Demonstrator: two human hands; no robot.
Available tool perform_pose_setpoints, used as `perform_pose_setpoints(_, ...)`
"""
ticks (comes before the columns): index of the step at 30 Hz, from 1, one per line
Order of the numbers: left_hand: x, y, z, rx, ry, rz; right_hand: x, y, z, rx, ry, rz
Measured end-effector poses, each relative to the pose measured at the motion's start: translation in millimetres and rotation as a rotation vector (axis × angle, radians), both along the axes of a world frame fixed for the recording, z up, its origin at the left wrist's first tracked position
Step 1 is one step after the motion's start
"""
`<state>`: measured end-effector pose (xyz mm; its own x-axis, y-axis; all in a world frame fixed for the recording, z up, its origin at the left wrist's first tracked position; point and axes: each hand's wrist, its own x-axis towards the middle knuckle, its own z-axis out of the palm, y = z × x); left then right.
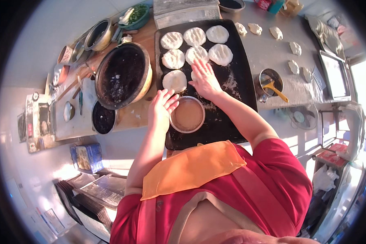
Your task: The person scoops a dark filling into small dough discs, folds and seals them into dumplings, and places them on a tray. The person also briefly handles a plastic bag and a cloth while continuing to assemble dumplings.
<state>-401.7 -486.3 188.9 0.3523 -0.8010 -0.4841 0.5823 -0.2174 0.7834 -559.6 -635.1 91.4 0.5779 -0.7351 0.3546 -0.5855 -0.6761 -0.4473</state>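
Note:
On a black baking tray (219,122) lie several flattened white dough rounds (217,34), some with finger dents on top. My right hand (206,80) is palm down over one round, mostly hidden beneath it. Its fingertips reach the lower edge of the dented round (196,54) above. My left hand (163,106) holds nothing. It is raised with fingers apart, between a smooth dough round (174,81) and a round metal bowl (187,114) of light-brown contents on the tray.
Left, a large dark-lined basin (122,76) and a smaller black bowl (103,117) stand on the wooden worktop (134,114). Several dough pieces (276,33) lie on the grey counter (262,52) at right. A metal pot (265,74) there holds a yellow-handled utensil (277,91).

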Motion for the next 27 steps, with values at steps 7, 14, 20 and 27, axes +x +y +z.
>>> perform_pose_setpoints(7,4,-5,-4,-0.004,0.024,-0.064,-16,15,-12,0.084,0.094,0.112)
perform_pose_setpoints(14,15,-6,1,-0.054,-0.119,-0.087,-71,-77,71,0.056,-0.094,0.032)
perform_pose_setpoints(20,14,28,6,0.082,-0.239,0.070,-341,-242,9,0.265,0.348,-1.181)
perform_pose_setpoints(27,-28,11,7,0.154,-0.239,-0.046,-400,-253,-36,0.455,0.553,-0.935)
